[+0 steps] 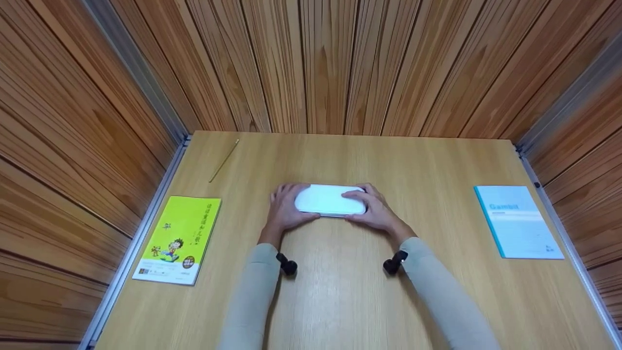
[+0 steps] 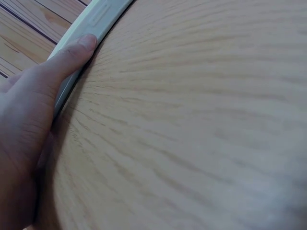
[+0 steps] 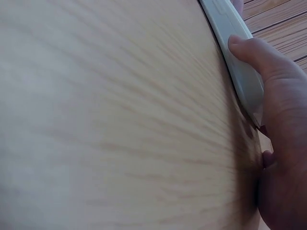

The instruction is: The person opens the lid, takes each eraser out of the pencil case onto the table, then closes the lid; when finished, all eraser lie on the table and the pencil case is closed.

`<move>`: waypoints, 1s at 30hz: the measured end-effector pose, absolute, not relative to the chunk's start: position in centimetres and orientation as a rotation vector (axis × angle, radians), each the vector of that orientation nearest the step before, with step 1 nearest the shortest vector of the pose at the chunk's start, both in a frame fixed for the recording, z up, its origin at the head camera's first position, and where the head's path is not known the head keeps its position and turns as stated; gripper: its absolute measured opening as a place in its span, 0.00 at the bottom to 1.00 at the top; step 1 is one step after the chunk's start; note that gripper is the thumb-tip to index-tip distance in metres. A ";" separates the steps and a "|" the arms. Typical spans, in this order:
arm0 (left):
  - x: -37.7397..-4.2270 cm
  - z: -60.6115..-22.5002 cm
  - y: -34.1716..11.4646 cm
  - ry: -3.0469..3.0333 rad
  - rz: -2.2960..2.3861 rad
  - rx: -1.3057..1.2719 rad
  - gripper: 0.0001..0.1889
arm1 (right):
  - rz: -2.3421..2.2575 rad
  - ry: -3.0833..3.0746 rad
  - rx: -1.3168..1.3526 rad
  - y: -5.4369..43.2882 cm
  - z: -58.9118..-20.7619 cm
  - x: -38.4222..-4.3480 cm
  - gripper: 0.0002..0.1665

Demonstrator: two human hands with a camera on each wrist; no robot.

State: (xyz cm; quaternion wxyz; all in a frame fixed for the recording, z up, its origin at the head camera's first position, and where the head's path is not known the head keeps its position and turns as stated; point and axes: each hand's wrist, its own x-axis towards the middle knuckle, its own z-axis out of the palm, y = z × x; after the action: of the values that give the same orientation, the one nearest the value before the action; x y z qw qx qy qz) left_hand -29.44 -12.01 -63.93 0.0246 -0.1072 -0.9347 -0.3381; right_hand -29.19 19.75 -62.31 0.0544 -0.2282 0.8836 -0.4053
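In the middle of the table lies a long white case [image 1: 326, 200] with rounded ends. My left hand [image 1: 286, 209] grips its left end, the thumb along the near side. At the opposite end my right hand [image 1: 371, 210] holds it, thumb at the near edge and a finger across the top. The left wrist view shows the left thumb [image 2: 76, 52] pressed to the case's pale side wall [image 2: 98, 21], near a small raised detail. From the right wrist, the right thumb [image 3: 247, 50] touches that same wall. The far fingers are largely hidden.
A yellow-green book [image 1: 180, 233] with a cartoon cover lies at the left, and a thin pencil-like stick [image 1: 224, 161] lies behind it. On the right is a pale blue book [image 1: 519, 223]. Wood-panelled walls stand behind and beside the table [image 1: 340, 301].
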 end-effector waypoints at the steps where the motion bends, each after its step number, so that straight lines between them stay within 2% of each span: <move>1: -29.4 -63.9 -12.0 -2.890 -1.051 -0.331 0.50 | -1.228 2.683 -0.692 19.8 -62.3 -29.2 0.36; 30: -29.3 -63.6 -11.9 -2.897 -1.038 -0.315 0.51 | -1.222 2.645 -0.673 20.0 -61.9 -29.3 0.37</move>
State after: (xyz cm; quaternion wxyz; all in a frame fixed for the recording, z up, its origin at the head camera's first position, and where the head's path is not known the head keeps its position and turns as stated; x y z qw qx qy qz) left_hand -29.28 -11.87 -63.63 0.0242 -0.1019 -0.9362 -0.3356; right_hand -29.34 19.96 -61.90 0.0756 -0.2245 0.8820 -0.4074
